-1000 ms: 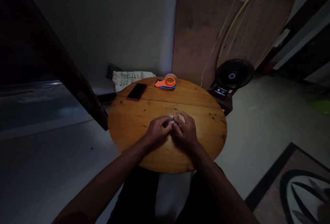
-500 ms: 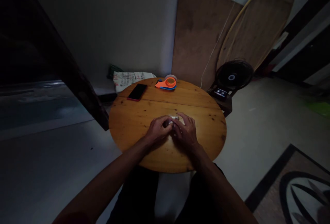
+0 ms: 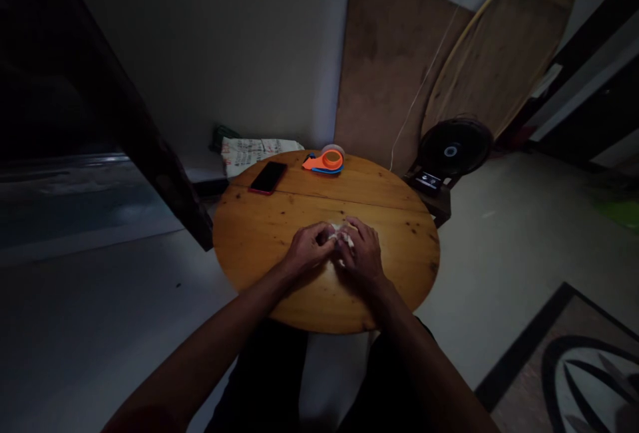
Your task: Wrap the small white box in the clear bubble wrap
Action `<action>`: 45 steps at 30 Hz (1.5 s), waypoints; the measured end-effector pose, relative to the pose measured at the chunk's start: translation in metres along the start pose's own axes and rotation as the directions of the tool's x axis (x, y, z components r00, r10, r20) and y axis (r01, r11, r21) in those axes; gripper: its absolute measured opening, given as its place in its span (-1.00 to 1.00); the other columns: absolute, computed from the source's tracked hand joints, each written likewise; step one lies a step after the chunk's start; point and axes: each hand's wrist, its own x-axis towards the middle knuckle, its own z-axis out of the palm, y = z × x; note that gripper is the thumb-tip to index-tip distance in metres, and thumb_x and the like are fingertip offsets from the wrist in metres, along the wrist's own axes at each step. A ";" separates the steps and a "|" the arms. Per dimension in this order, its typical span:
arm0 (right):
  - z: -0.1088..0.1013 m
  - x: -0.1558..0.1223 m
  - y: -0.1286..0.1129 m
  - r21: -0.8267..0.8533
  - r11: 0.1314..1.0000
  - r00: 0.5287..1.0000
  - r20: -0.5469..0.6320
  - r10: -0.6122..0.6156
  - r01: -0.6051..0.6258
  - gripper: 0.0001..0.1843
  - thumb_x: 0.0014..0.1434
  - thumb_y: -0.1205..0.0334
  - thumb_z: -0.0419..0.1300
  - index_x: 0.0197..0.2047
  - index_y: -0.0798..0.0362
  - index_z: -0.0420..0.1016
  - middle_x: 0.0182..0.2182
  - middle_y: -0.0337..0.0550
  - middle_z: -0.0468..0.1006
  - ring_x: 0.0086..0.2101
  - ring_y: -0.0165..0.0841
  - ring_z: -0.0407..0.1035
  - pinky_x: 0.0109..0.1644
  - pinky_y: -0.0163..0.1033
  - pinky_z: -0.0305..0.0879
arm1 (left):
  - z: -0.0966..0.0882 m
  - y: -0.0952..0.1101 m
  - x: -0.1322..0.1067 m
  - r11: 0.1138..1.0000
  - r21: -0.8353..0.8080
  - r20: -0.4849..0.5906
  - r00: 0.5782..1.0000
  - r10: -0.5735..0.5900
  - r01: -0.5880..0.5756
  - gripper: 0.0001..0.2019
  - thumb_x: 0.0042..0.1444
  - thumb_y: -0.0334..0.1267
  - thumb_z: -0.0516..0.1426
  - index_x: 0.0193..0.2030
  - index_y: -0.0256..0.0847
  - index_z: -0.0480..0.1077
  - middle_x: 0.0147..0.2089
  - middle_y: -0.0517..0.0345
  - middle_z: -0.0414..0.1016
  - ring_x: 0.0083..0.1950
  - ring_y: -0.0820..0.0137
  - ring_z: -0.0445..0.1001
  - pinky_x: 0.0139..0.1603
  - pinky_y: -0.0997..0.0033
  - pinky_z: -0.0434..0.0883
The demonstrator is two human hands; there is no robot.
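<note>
Over the middle of the round wooden table (image 3: pixel 269 247), my left hand (image 3: pixel 310 247) and my right hand (image 3: pixel 363 250) meet with curled fingers. Between their fingertips is a small, crumpled white piece (image 3: pixel 338 234), partly hidden by the fingers; it looks thin, like paper or plastic, but I cannot tell which. My left thumb and fingers pinch its left side. The right thumb and fingers close on its right side, with the right index finger raised somewhat above it.
Toward the table's far edge lie a phone (image 3: pixel 268 177) with a red rim and an orange tape dispenser (image 3: pixel 327 160). A printed white sack (image 3: pixel 257 152) is behind the table. At the right stands a dark round fan (image 3: pixel 452 151); boards (image 3: pixel 389 54) lean against the wall.
The fingers have shifted slightly around the white piece, and more of it shows between them. Both hands stay at the same place over the table. The view has moved a little.
</note>
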 end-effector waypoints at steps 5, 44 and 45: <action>-0.001 0.000 -0.001 -0.017 0.999 0.999 0.034 -0.036 0.036 -0.73 0.25 0.21 0.04 -0.02 -0.07 0.46 0.12 -0.01 0.34 0.04 -0.16 0.25 0.05 -0.03 0.18 | -0.001 0.000 0.000 1.000 0.008 0.012 1.000 0.003 -0.003 -0.87 0.06 -0.26 0.10 -0.34 -0.23 0.44 -0.49 0.29 0.32 -0.46 0.53 0.24 -0.42 0.57 0.21; -0.002 0.000 -0.001 0.072 0.997 0.998 -0.046 0.033 -0.029 -0.68 0.27 0.23 0.03 0.06 0.05 0.37 0.09 0.03 0.37 0.04 -0.20 0.27 0.11 -0.04 0.19 | 0.000 -0.002 0.000 1.000 -0.015 0.014 1.000 0.020 -0.020 -0.89 0.07 -0.26 0.11 -0.35 -0.23 0.42 -0.45 0.27 0.37 -0.43 0.52 0.28 -0.40 0.57 0.21; -0.003 0.000 -0.001 0.058 0.998 0.999 -0.026 0.021 -0.019 -0.67 0.27 0.22 0.02 0.07 0.04 0.38 0.10 0.03 0.36 0.05 -0.19 0.27 0.10 -0.03 0.19 | 0.000 -0.002 0.000 1.000 -0.019 0.014 1.000 0.022 -0.022 -0.90 0.07 -0.26 0.11 -0.35 -0.23 0.42 -0.45 0.27 0.38 -0.43 0.52 0.28 -0.40 0.56 0.21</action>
